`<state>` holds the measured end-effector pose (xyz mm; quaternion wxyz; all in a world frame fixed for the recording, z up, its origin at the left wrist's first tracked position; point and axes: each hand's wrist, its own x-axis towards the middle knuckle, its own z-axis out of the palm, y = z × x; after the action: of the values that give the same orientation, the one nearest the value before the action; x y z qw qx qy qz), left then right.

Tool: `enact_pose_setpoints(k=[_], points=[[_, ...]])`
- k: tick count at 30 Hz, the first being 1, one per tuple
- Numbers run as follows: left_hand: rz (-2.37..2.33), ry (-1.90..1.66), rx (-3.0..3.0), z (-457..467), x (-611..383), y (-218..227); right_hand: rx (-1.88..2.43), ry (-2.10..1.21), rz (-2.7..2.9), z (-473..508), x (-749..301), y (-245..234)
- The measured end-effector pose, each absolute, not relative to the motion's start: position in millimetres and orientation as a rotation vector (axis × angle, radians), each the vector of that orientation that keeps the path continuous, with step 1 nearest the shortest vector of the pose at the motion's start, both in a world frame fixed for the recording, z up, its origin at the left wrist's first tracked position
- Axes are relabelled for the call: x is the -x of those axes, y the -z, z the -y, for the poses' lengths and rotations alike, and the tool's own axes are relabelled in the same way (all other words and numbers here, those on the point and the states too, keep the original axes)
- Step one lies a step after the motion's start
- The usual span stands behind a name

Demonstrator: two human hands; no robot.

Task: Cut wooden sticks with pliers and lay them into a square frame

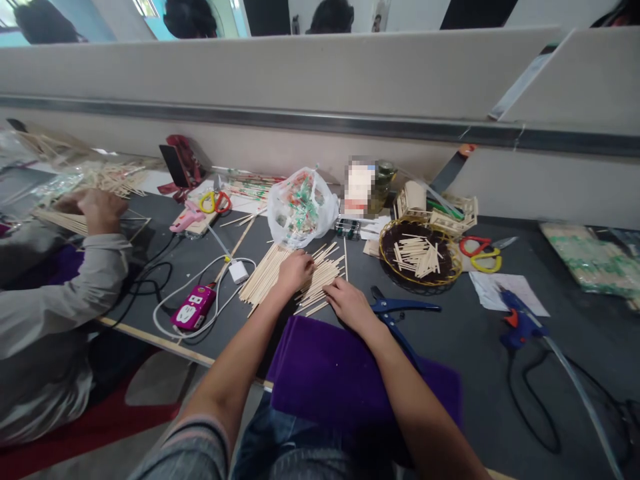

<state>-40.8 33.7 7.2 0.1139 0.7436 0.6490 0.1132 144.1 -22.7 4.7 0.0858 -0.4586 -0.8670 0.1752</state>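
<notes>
Thin wooden sticks lie in two spread groups on the dark table: a left group (263, 273) and a right group (323, 277). My left hand (294, 272) rests between them with its fingers curled together; what is in them, if anything, is hidden. At the near end of the right group, my right hand (347, 300) has its fingers stretched out and touching the stick ends. A folded purple cloth (330, 367) lies under my right forearm. Just beside my right hand is a blue-handled cutter (405, 305).
A woven basket (385, 263) holds short sticks. Scissors (483, 253) and a blue glue gun (523, 320) lie to the right. A white plastic bag (325, 217) stands behind the sticks. Left are a purple power socket (194, 307), cables, a pink glue gun (188, 217) and a co-worker's arm (95, 267).
</notes>
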Motion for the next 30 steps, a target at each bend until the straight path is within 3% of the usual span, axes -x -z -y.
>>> enact_pose_setpoints(k=[7,15,30], points=[[-1.882,-0.408,-1.928,-53.6,51.8,-9.6,1.339,-0.567,2.512,20.7,-148.3,-1.3],[-1.405,-0.721,-1.231,-48.5,89.6,-19.0,1.411,-0.652,2.365,14.3,-163.8,-6.0],[-1.604,-0.666,-1.661,-35.4,84.2,5.3,1.472,-0.440,2.578,-25.4,-127.8,-14.4]])
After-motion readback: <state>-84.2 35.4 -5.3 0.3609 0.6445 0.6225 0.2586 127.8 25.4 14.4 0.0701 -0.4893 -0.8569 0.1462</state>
